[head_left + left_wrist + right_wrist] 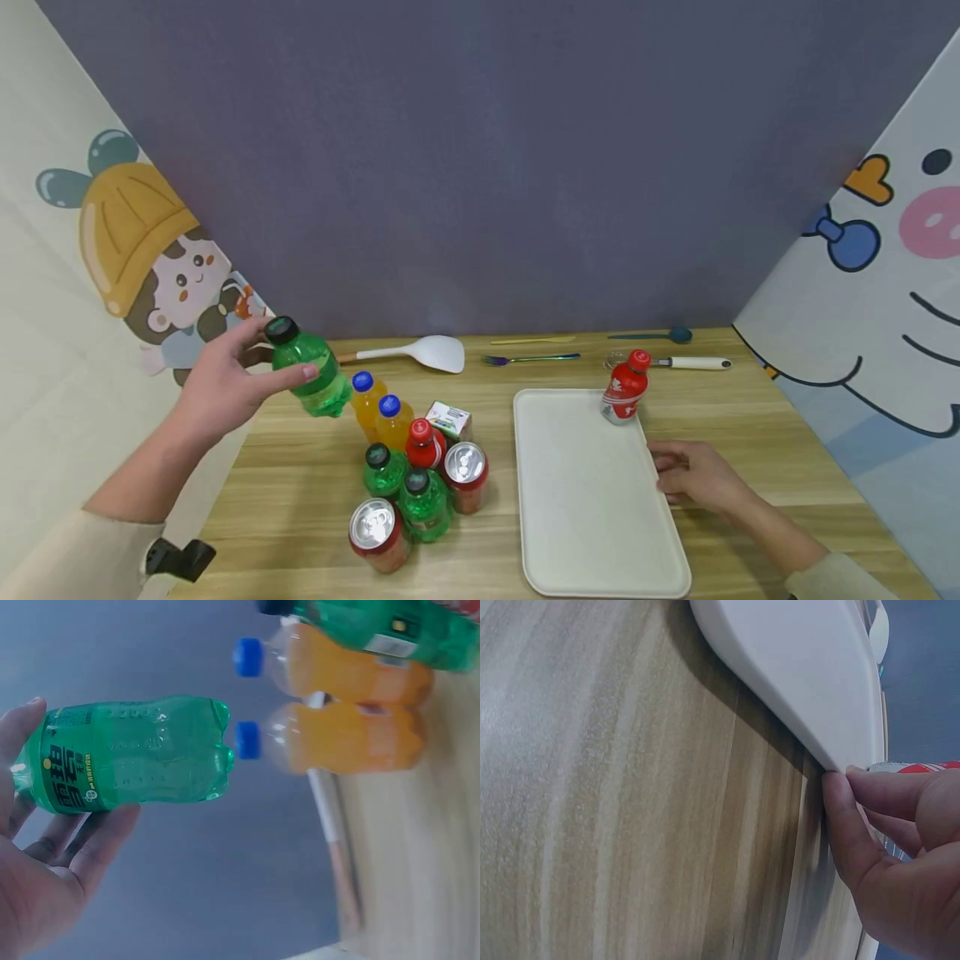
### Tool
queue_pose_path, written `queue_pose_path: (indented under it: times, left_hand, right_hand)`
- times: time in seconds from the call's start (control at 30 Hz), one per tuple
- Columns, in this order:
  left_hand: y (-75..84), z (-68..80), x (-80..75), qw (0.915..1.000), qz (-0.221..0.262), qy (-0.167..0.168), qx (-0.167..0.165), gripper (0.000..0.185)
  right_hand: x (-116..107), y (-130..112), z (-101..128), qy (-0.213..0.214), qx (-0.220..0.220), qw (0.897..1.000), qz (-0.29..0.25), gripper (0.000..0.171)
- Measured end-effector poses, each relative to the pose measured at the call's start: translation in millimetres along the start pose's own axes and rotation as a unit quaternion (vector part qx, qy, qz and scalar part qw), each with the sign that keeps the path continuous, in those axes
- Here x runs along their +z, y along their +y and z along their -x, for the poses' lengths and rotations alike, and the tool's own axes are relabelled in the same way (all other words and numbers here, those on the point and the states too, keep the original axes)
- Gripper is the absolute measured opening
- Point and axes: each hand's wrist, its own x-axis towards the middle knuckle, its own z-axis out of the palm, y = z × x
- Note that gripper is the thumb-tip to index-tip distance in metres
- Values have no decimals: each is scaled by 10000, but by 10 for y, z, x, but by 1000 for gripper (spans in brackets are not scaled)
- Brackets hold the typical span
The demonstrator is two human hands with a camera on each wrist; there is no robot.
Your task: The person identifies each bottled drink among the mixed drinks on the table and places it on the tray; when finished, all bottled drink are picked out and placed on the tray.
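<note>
My left hand [225, 385] holds a green soda bottle [306, 369] with a black cap in the air, above the table's left side; its fingers wrap the label [67, 769]. Below it stand two orange bottles with blue caps [378, 414], more green bottles [408, 487], a red-capped bottle [424, 443], two cans [378, 533] and a small carton [450, 418]. My right hand [693, 477] rests on the table with fingers curled, touching the right rim of a white tray [592, 500]. A small red bottle [625, 388] stands on the tray's far right corner.
Along the back edge lie a white spatula [420, 352], a fork [528, 359], a yellow utensil [532, 340], a dark spoon [656, 336] and a white-handled whisk [686, 362]. Walls close the table on three sides.
</note>
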Motion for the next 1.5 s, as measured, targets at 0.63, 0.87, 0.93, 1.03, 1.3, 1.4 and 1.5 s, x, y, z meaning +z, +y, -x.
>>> queue_pose_path:
  times: [0.63,0.87,0.93,1.03,1.3,1.4,1.5]
  left_hand:
    - [670,-613,622,9911,1060,-711,390,59]
    - [849,-795,953,9826,1488,-1013,453,57]
    - [903,-831,1042,9806,1548,-1093,499,55]
    - [986,-895,1191,9800,1527,-1156,541,52]
    - [1179,-1067,1564,9791,1383,-1338,663,52]
    - [1242,-1114,1698,9787,1311,-1437,650,57]
    - [1296,-1154,1835,9779,1290,-1496,686,58]
  right_hand:
    - [41,-29,7,117,-78,9998,111,65]
    - [38,-24,-19,150,-15,9996,226,66]
    - [38,-19,-26,155,-15,9995,270,66]
    - [33,-5,-39,190,36,9993,308,65]
    - [22,-19,-34,164,85,9993,340,64]
    - [31,-31,-26,169,59,9993,314,64]
    - [42,-47,-23,197,58,9994,294,64]
